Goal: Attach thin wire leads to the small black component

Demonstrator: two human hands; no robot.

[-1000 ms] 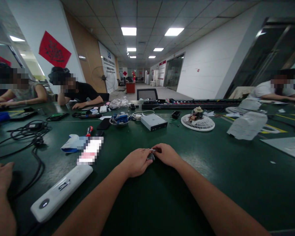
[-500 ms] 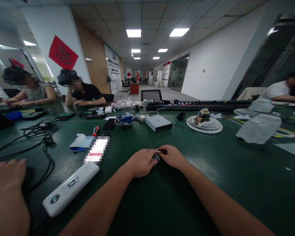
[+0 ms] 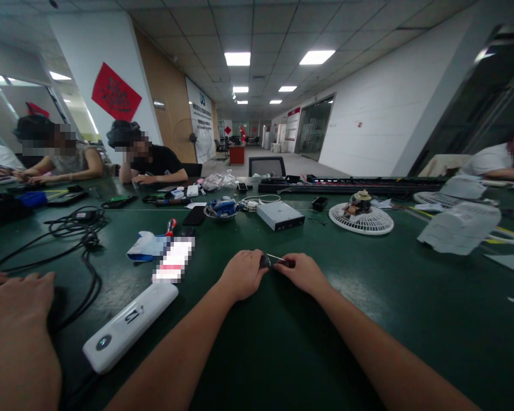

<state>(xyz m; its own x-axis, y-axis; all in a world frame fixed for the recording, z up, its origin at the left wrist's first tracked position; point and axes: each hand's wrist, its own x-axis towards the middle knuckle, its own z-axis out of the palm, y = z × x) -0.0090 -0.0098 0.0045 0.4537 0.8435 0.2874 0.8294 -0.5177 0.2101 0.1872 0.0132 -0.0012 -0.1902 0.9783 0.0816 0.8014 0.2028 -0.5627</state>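
Note:
Over the green table (image 3: 257,354), my left hand (image 3: 245,275) is closed on a small dark grey piece (image 3: 265,261) with a shiny surface; its kind is too small to make out. My right hand (image 3: 298,272) pinches a thin silver rod (image 3: 276,258) that points left to the grey piece. Whether the rod's tip touches the piece, I cannot tell. Beyond my hands lies a grey optical drive (image 3: 278,216). To the left are a white oblong device (image 3: 132,326) and a blurred-out bright screen (image 3: 174,260).
Another person's hand (image 3: 19,311) rests at the left edge, beside black cables (image 3: 83,240). A red-handled screwdriver (image 3: 170,227), a blue-and-white glove (image 3: 148,246), a metal bowl (image 3: 220,216) and a white fan grille (image 3: 379,220) lie farther back. White plastic housing (image 3: 458,228) stands right.
My hands have drawn slightly apart, and more of the silver rod shows between them. The whole view has shifted a little to the left.

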